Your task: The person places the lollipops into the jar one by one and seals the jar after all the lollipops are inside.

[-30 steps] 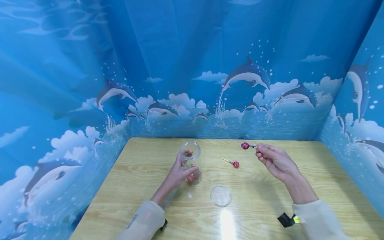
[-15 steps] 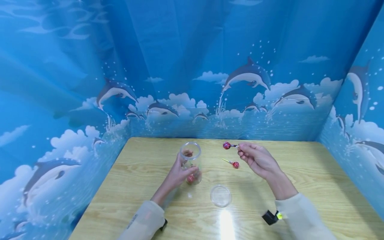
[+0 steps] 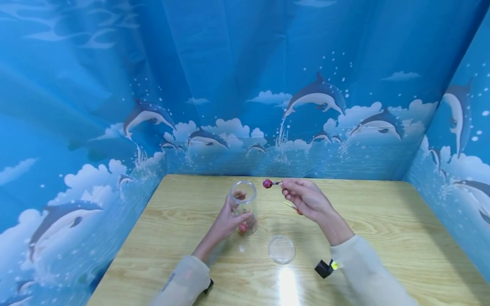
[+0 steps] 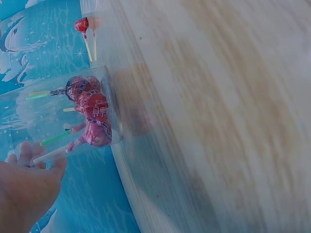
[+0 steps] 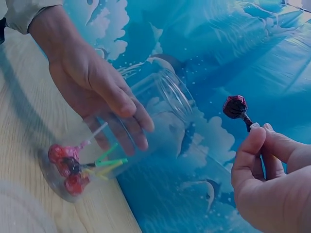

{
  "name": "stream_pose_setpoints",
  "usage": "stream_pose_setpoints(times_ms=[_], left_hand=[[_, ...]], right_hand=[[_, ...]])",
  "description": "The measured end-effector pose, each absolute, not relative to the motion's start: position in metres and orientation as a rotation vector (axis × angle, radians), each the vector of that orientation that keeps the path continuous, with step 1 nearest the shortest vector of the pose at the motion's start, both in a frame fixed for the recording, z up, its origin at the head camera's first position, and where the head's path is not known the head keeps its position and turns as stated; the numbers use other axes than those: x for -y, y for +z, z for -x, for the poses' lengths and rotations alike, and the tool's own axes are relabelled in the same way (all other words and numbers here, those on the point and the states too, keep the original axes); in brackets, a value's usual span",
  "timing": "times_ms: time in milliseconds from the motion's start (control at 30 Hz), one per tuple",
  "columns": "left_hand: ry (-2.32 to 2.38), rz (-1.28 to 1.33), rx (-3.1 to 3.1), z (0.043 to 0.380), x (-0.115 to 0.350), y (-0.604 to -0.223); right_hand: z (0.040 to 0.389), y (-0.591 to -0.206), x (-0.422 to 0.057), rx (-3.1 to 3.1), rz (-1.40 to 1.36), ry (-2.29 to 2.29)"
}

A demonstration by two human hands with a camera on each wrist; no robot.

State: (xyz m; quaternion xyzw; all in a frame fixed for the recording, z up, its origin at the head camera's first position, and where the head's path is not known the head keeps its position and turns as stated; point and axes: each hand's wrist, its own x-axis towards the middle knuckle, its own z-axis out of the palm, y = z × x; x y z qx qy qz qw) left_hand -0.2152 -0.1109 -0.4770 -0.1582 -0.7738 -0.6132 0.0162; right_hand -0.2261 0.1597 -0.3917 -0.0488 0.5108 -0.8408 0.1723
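Note:
A clear plastic jar (image 3: 249, 206), open at the top, stands on the table with my left hand (image 3: 223, 221) gripping its side. Several wrapped lollipops (image 4: 94, 107) lie at its bottom, heads down, their coloured sticks pointing up toward the mouth. My right hand (image 3: 309, 200) pinches another lollipop (image 3: 267, 183) by its stick between thumb and forefinger. That lollipop's dark red head points left, up near the jar's rim and a short way right of it. Behind the right hand, one more red lollipop (image 4: 81, 25) lies on the table, partly covered in the head view.
A round clear lid (image 3: 281, 250) lies flat on the wooden table (image 3: 160, 250), in front and to the right of the jar. Blue curtains (image 3: 237, 85) printed with dolphins stand behind the table and at both sides.
My right hand has travelled left with its lollipop, from the table's right part to close beside the jar, passing partly over the loose lollipop. The left hand and jar have stayed put.

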Motion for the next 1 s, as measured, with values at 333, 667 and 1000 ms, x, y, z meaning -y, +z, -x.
stream_pose_setpoints(times_ms=[333, 667, 1000], left_hand=[[-1.911, 0.511, 2.377, 0.217, 0.11, -0.478], [-1.941, 0.477, 2.353, 0.217, 0.109, -0.479], [-1.918, 0.5, 2.411, 0.215, 0.112, -0.477]], right_hand=[[0.233, -0.386, -0.127, -1.45, 0.144, -2.37], [0.239, -0.381, -0.112, -1.519, 0.182, -2.308], [0.24, -0.373, -0.1, -1.882, 0.296, -2.137]])
